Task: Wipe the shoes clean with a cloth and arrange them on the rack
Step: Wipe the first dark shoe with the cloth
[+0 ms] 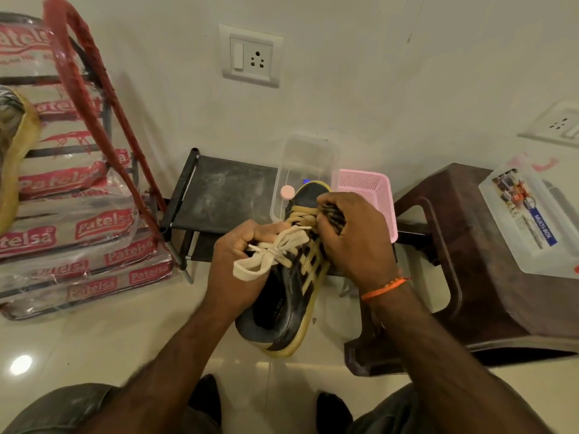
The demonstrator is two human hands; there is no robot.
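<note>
Warm, fairly dim indoor light falls from overhead, giving the pale wall a yellowish-green cast. A bright round glare spot sits on the glossy cream tiled floor (20,364) at near left. Sheen glints on the stacked clear plastic-wrapped packs with red lettering (72,233) at left. Soft shadows gather under the dark brown plastic stool (488,245) at right. Wide-angle distortion bends the edges; the red curved bar (94,98) at far left is blurred.

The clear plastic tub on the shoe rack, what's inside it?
A round pink disc shows at the clear tub's near left side. The shoe toe and right hand cover the tub's near part.
</note>
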